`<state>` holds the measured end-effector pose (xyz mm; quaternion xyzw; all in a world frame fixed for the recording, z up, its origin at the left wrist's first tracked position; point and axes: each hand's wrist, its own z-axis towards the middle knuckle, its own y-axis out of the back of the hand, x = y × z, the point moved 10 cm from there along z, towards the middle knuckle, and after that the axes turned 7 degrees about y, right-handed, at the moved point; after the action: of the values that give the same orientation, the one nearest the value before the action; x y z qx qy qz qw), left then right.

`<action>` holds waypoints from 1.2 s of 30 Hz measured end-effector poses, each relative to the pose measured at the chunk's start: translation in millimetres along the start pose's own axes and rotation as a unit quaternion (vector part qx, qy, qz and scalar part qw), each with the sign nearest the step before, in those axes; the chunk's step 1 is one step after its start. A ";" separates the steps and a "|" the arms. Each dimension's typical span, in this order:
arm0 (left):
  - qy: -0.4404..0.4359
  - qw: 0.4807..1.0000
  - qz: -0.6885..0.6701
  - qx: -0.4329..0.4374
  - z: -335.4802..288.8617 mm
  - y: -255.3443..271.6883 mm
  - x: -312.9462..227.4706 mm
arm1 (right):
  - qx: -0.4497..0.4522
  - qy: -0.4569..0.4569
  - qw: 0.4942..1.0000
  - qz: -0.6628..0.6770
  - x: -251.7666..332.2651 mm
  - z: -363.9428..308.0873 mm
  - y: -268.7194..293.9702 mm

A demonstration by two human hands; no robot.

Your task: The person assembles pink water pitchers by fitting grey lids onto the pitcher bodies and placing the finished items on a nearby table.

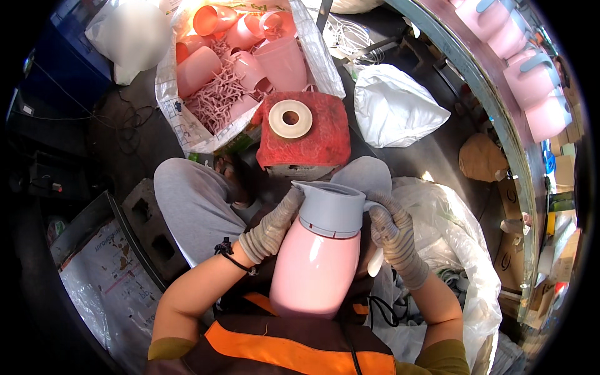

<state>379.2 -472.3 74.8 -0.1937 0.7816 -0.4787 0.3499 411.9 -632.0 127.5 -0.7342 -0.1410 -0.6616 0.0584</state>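
A glossy pink jug [315, 272] stands upright in my lap, slightly tilted, with a grey collar and spout [331, 209] on top. My left hand [273, 230], in a striped grey glove, closes on the collar's spout side. On the opposite side my gloved right hand [395, 236] wraps round the collar's edge where the handle would be; its fingers partly hide that part. Below the right hand pokes a pale rounded tip [375, 262], perhaps the handle's lower end. Straight ahead, a cream tape roll [290, 119] lies on a red cloth-covered block [303, 147].
A white sack [169, 94] ahead left holds several pink jug shells and pink shredded strips. At right, a clear plastic bag [462, 250] contains grey parts. Several finished-looking pink jugs [531, 78] line a bench [500, 125]. A white bag [397, 106] rests on the floor.
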 end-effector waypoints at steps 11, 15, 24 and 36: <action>-0.015 0.984 0.180 0.006 -11.2 -4.8 -5.9 | -0.005 -0.052 0.998 0.042 -16.4 -8.6 -3.1; 0.001 0.973 0.230 0.004 -15.2 -5.4 -1.8 | -0.007 0.006 1.000 0.004 -11.0 -15.4 -2.8; 0.056 0.945 0.323 0.000 -12.5 2.2 -8.5 | 0.030 0.064 0.995 -0.069 -4.9 -16.2 -4.5; -0.083 0.351 0.839 -0.408 55.5 42.5 -176.9 | 0.056 0.001 0.998 -0.005 -19.7 -20.9 4.1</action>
<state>541.5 -373.6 84.8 0.4051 0.6033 0.4604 0.5099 391.5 -644.1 110.9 -0.7285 -0.1813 -0.6537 0.0957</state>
